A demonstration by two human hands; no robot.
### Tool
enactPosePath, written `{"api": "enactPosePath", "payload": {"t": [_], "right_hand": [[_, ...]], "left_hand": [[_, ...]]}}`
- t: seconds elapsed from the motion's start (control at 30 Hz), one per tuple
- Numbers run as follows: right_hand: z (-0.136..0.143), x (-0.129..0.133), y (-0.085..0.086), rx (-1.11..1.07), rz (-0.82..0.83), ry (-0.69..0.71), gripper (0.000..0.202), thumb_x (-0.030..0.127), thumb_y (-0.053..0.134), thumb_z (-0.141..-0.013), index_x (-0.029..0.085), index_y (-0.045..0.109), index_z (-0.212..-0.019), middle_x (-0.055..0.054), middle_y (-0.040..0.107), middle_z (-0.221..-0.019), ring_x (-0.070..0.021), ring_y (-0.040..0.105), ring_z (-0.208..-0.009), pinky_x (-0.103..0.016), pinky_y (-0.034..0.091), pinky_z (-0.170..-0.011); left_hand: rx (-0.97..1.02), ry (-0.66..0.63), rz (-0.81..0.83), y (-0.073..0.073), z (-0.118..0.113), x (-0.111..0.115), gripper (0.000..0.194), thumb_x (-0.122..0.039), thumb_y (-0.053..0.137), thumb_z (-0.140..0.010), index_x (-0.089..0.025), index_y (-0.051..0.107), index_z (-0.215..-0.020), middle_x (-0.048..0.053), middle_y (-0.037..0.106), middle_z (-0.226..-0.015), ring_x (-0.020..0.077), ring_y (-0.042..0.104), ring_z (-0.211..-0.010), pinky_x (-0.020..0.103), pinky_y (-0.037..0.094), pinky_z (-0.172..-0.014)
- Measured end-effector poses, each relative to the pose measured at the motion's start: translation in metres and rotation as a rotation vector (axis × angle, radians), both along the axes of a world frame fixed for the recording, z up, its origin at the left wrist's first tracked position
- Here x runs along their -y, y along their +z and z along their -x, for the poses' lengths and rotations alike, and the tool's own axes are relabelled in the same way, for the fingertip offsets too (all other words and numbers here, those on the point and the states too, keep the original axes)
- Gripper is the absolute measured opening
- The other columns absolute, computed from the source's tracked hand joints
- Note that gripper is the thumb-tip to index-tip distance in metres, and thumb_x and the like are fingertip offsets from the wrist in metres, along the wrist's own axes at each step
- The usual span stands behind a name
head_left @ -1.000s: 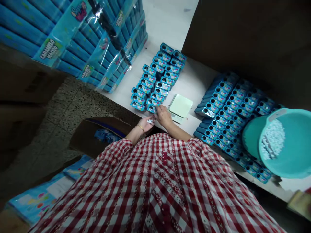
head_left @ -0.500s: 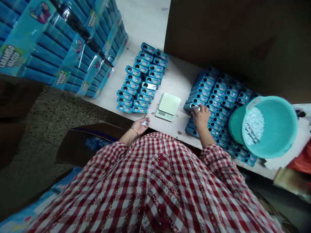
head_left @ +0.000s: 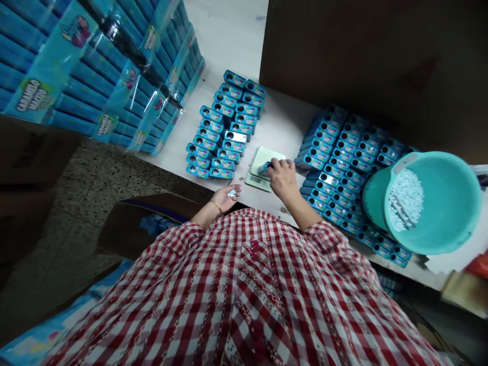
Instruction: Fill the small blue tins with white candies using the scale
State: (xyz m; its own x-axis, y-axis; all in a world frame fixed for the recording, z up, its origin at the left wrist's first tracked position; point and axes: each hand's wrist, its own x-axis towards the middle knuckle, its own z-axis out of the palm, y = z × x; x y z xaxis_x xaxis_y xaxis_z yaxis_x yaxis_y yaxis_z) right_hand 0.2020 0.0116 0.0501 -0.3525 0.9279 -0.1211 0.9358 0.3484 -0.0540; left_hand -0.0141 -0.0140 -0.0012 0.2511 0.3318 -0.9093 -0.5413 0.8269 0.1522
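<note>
My right hand [head_left: 282, 178] is closed on a small blue candy box [head_left: 266, 166] that stands at the kitchen scale [head_left: 269, 154], on or just above its pale platform. Fingers cover much of that box. Cupped palm up near the table's front edge, my left hand [head_left: 225, 198] holds a few small white candies [head_left: 232, 193]. Left of the scale stand two rows of blue boxes [head_left: 223, 145] with round dark holes in their tops. A larger block of the same boxes [head_left: 343, 173] is packed on the right.
A turquoise tub [head_left: 453, 203] partly filled with white candies [head_left: 406, 198] leans over the right-hand boxes. Shrink-wrapped blue display packs [head_left: 102, 76] are stacked at the left. A dark brown panel [head_left: 366, 56] borders the white table [head_left: 229, 30] at the back.
My right hand has moved left from the right-hand block to the scale, bringing a blue candy box with it. My left hand stays cupped around the white candies.
</note>
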Motion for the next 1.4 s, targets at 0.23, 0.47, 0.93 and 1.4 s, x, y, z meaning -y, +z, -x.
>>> {"api": "enactPosePath", "payload": {"t": [0.23,0.47,0.93,1.4], "right_hand": [[-0.009,-0.004,-0.015,-0.215,0.007,-0.141,0.026,0.027,0.047,-0.089,0.02,0.064,-0.107,-0.011,0.058,-0.115,-0.0256,0.048,-0.1,-0.04,0.035,-0.086],[-0.038,0.008,-0.02,-0.378,-0.024,-0.307,0.029,0.025,0.042,-0.09,0.019,0.065,-0.106,-0.01,0.063,-0.1,-0.0238,0.054,-0.094,-0.037,0.043,-0.083],[-0.003,-0.014,-0.013,-0.423,0.069,-0.164,0.032,0.019,0.037,-0.092,0.021,0.064,-0.108,-0.008,0.064,-0.103,-0.0187,0.058,-0.095,-0.03,0.046,-0.082],[-0.043,0.022,-0.05,-0.737,0.02,-0.486,0.045,0.036,0.059,-0.076,0.018,0.053,-0.117,-0.011,0.056,-0.112,-0.0206,0.057,-0.094,-0.035,0.053,-0.071]], "left_hand": [[0.01,0.041,0.006,0.002,0.008,0.002,0.018,-0.008,0.043,-0.086,-0.007,0.061,-0.08,0.007,0.06,-0.062,0.0074,0.053,-0.049,0.013,0.035,-0.039],[-0.001,0.048,0.04,0.0,0.014,0.003,0.018,-0.006,0.044,-0.085,-0.008,0.06,-0.077,0.007,0.059,-0.062,0.0071,0.053,-0.048,0.013,0.035,-0.039],[0.003,0.06,0.027,0.005,0.014,0.005,0.018,-0.007,0.045,-0.085,-0.007,0.061,-0.079,0.007,0.059,-0.062,0.0076,0.053,-0.049,0.014,0.036,-0.039],[0.079,0.078,0.034,0.007,0.008,0.01,0.027,-0.013,0.039,-0.09,-0.006,0.065,-0.088,0.013,0.069,-0.077,0.016,0.067,-0.074,0.025,0.054,-0.065]]}}
